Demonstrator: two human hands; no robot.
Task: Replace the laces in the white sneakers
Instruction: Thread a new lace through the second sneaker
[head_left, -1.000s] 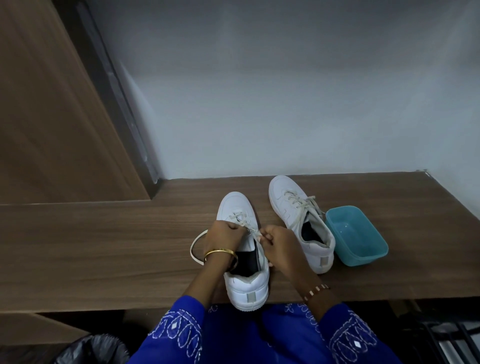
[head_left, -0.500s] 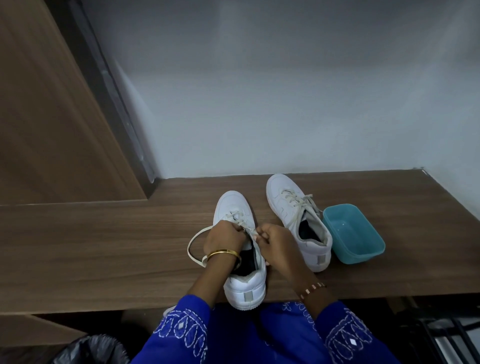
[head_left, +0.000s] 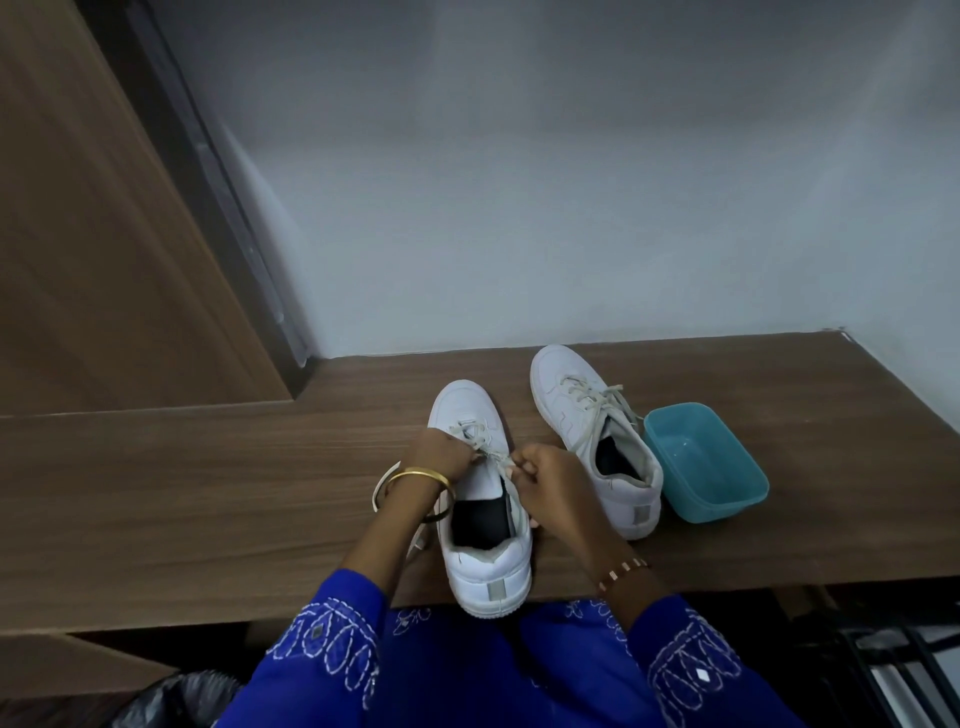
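head: hands (head_left: 447, 457) hide lace (head_left: 488, 453) ends.

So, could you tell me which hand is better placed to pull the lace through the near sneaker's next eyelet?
Probably the right hand: it pinches the lace at the near sneaker, while the left hand steadies the lacing.

Dim, cool, even light falls across the pale wall (head_left: 545, 208), brightest low down and fading to grey above. A soft diagonal shadow runs beside the dark door frame (head_left: 218, 171). The wooden counter (head_left: 208, 467) shows no glare. Straight edges bow toward the corners from the wide-angle lens. The bin bag (head_left: 171, 699) and blue sleeves (head_left: 332, 649) at the bottom look soft and murky.
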